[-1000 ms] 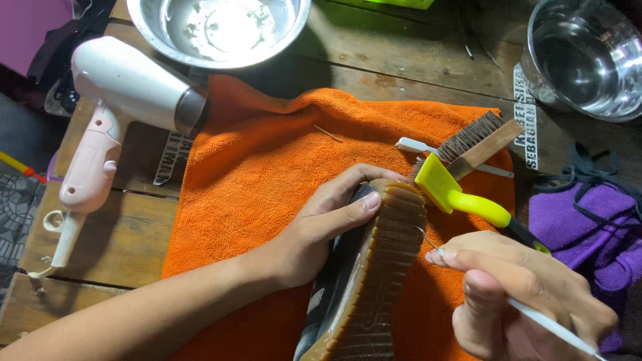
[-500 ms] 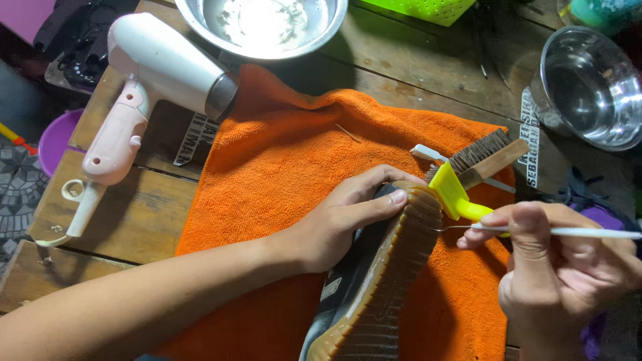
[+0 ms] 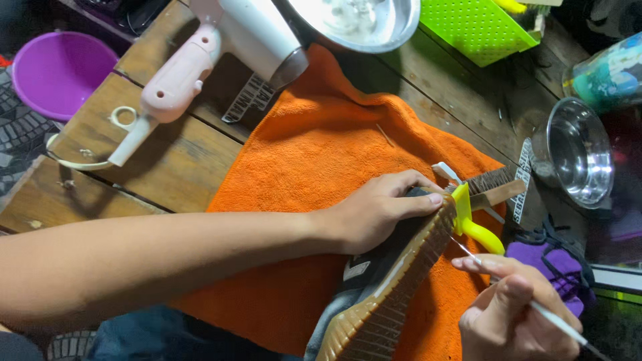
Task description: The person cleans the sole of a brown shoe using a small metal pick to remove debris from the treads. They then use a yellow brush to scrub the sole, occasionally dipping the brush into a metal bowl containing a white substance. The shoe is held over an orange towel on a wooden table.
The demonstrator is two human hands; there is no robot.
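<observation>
Left hand (image 3: pixel 374 214) grips the shoe (image 3: pixel 391 284), sole up, toe pointing upper right.

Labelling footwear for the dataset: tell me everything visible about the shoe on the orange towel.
The shoe lies on its side on the orange towel, its tan ribbed rubber-looking sole facing the camera and running diagonally from the bottom edge up toward the toe. The upper looks dark grey with a pale patch; most of it is hidden. The left hand grips it near the toe, fingers over the sole's edge. The right hand holds a thin white stick whose tip reaches the sole by the yellow-handled tool.
</observation>
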